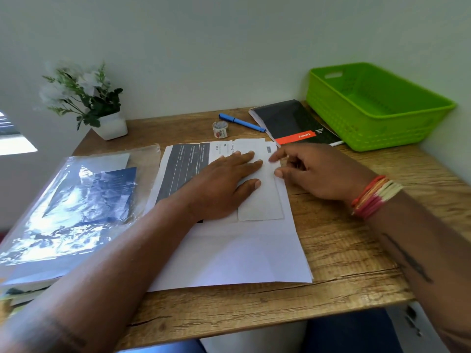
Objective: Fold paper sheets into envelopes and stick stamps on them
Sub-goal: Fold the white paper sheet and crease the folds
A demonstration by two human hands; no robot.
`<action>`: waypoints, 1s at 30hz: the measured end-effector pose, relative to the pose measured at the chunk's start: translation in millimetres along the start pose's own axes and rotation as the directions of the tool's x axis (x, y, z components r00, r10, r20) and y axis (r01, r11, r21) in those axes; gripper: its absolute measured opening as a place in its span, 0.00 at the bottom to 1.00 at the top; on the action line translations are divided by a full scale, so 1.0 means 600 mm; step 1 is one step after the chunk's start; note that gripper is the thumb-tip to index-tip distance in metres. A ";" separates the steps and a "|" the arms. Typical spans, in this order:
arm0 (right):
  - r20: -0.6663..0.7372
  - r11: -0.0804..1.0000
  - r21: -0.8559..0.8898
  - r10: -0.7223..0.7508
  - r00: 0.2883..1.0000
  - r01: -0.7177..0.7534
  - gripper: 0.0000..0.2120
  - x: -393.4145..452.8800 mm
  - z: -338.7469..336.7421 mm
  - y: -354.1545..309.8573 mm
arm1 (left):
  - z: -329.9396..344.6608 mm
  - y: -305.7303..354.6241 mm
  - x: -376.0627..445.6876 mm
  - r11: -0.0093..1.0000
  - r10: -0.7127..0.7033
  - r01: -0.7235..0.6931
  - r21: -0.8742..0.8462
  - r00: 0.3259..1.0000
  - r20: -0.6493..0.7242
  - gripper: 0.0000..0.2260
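A partly folded white sheet [260, 200] lies on top of a stack of white paper [237, 256] in the middle of the wooden desk. My left hand [219, 184] rests flat on it, fingers spread, pressing it down. My right hand [313, 171] sits at the sheet's right edge, with the fingertips pinching or pushing the narrow folded flap. A small roll of patterned sticker tape [220, 129] stands behind the papers, apart from both hands. A printed page with a dark block [186, 166] shows under my left hand.
A blue pen [242, 122] and a black notebook [293, 123] lie at the back. A green plastic basket [374, 105] fills the back right corner. A potted plant [94, 103] stands back left. A clear plastic sleeve with papers [74, 202] covers the desk's left side.
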State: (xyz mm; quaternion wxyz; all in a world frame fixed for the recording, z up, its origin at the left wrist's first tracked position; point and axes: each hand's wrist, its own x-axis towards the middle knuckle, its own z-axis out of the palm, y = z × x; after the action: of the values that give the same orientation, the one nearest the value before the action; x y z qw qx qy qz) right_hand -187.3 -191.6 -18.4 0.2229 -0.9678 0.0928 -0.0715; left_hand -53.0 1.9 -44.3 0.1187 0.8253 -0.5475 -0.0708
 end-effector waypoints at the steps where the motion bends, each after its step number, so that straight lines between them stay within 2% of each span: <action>1: -0.012 0.997 -0.069 -0.021 1.000 0.020 0.13 0.002 0.001 0.001 | 0.000 0.000 0.001 1.000 0.000 0.000 0.001 1.000 0.004 0.25; 14: -0.090 0.975 -0.221 -0.042 0.995 0.021 0.15 0.016 0.025 -0.009 | 0.000 -0.002 0.001 1.000 0.005 -0.005 -0.002 1.000 -0.001 0.25; 30: 0.036 0.906 -0.414 0.118 0.992 -0.093 0.23 0.087 0.025 -0.028 | -0.003 -0.001 0.003 1.000 -0.005 0.005 0.002 1.000 0.019 0.25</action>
State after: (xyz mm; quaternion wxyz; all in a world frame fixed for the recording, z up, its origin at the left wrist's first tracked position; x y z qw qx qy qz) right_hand -131.5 -181.5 -18.9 0.0205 -0.9882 0.1514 -0.0091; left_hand -51.1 0.6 -42.9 0.1122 0.8261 -0.5467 -0.0784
